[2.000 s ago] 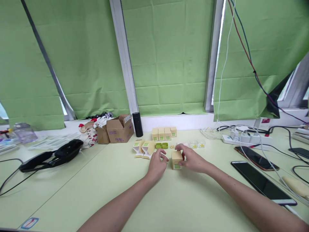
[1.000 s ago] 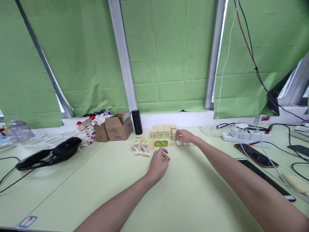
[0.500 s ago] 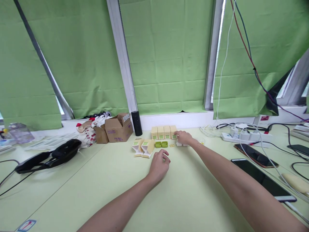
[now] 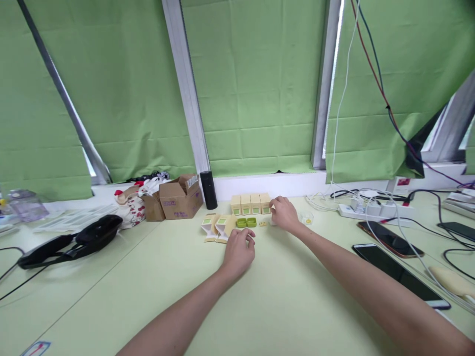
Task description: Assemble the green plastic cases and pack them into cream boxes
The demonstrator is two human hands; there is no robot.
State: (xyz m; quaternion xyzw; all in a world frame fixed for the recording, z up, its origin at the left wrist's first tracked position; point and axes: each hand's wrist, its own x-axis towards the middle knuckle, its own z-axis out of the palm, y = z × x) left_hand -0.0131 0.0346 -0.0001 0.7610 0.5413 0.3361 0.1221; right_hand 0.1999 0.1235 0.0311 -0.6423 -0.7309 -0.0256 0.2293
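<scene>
On the far left of the pale green table lies a black headset with its strap trailing, well apart from the work. Further right, by the window ledge, stand brown cardboard boxes with flaps open, and just beside them an upright black cylinder. In front of these, two opened cartons lie flat with their flaps splayed, apparently parked within easy reach. The left hand rests on the table just near of them. Its fingers are loosely curled and nothing shows in it, so it looks like a hand at rest rather than one gripping. To the far side of it a row of small cream boxes stands at the far middle of the table, near the ledge. The boxes stand upright, side by side and touching, green labels facing the person, which keeps them tidy and easy to read. Two green cases and a small yellow piece lie just in front of the row. The right hand is stretched out to the row's right end, its thumb at or against the last box. Its fingers curl downward, and I cannot tell whether they enclose anything. Right of it sits a clear dish, then a white power strip amid cables, and two phones lying face up near the right edge.
</scene>
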